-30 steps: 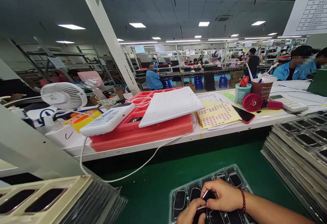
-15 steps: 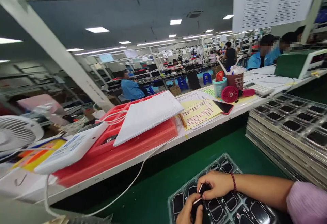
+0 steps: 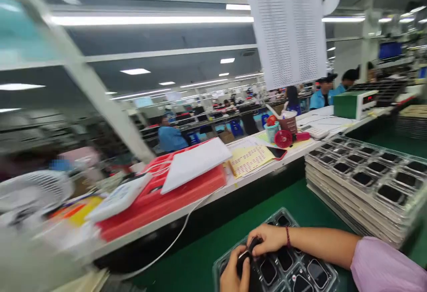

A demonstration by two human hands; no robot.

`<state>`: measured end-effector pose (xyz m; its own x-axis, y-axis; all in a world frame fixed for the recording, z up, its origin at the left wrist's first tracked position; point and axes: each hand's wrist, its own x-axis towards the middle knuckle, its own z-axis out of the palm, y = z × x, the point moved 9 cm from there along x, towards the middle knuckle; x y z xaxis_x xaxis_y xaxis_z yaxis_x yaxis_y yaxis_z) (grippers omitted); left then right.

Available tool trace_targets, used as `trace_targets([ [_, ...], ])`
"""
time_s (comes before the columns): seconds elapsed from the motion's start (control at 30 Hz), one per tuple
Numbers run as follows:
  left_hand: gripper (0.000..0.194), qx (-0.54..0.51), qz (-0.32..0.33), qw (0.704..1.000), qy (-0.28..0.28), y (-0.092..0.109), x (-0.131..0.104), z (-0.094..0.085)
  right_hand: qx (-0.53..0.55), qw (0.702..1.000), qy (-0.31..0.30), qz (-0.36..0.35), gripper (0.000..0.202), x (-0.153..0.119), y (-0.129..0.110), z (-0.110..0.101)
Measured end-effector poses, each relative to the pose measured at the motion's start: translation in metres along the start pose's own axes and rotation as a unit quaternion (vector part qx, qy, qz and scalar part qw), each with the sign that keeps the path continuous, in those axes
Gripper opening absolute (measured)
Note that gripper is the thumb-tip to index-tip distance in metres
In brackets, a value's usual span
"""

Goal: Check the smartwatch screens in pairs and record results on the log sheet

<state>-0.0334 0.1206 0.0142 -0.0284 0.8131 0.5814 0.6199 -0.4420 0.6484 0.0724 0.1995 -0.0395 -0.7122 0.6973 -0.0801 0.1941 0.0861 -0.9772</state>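
Both my hands are close together over a clear plastic tray (image 3: 218, 262) whose pockets hold several black rounded-rectangle watch-like pieces (image 3: 285, 258). My left hand (image 3: 232, 273) pinches a black watch-like piece (image 3: 243, 260) between thumb and fingers. My right hand (image 3: 271, 237) comes in from the right, with a bead bracelet at the wrist, and its fingers close on another small black piece (image 3: 254, 242). The two pieces almost meet; whether they touch, I cannot tell. Fingers hide most of both pieces.
At right stands a tall stack of similar filled trays (image 3: 353, 165). A white shelf ahead bears red foam (image 3: 200, 185), papers (image 3: 196, 161), a phone (image 3: 276, 152), a pink hand fan (image 3: 283, 138) and cups. A white cable (image 3: 180, 234) hangs onto the green table. Co-workers sit beyond.
My view has tilted up and turned, showing more of the hanging sheet and the tray stack. Both hands stay together over the tray, each still closed on its black piece.
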Motion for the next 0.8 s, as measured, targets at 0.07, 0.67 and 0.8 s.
trace_targets([
  [0.07,0.025,0.002,0.002,0.998,-0.057,0.008,0.0,0.004,-0.003,1.0,-0.002,-0.019,0.019,-0.005,-0.005,0.003],
  [0.67,0.036,0.101,-0.064,0.993,0.008,0.004,0.005,0.008,-0.006,0.996,-0.047,-0.071,0.039,-0.017,-0.018,-0.016],
  [0.8,0.034,0.102,-0.076,0.992,0.002,0.002,0.008,0.012,0.007,0.998,-0.028,-0.05,0.036,-0.014,-0.021,-0.02],
])
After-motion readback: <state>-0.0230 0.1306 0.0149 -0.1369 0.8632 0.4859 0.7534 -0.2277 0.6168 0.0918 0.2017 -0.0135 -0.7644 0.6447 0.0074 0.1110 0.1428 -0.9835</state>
